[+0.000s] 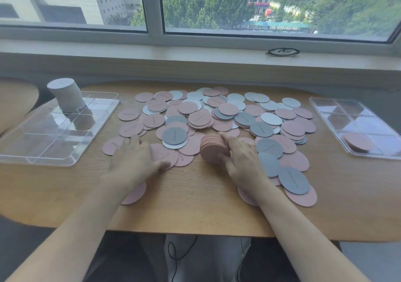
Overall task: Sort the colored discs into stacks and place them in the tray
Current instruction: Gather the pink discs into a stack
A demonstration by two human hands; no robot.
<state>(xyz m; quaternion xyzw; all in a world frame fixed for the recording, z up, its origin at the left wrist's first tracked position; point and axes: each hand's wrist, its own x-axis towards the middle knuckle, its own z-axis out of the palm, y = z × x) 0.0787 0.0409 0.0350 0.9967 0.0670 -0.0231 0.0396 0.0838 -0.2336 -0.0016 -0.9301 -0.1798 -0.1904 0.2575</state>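
Pink, grey and white discs (217, 112) lie scattered in a heap across the wooden table (195, 205). My right hand (243, 160) grips a thick stack of pink discs (213, 151) standing at the near edge of the heap, fingers round its right side. My left hand (136, 158), blurred, lies flat on a loose pink disc (167, 153), fingers straight. A clear divided tray (43, 142) on the left holds a tall stack of white discs (67, 95) in a far compartment. A second clear tray (325, 116) on the right holds a low pink stack (358, 142).
A pair of black glasses (282, 52) lies on the window sill behind the table. Bare wood shows along the near edge between my forearms. My lap and a thin black cable (173, 257) are below the table edge.
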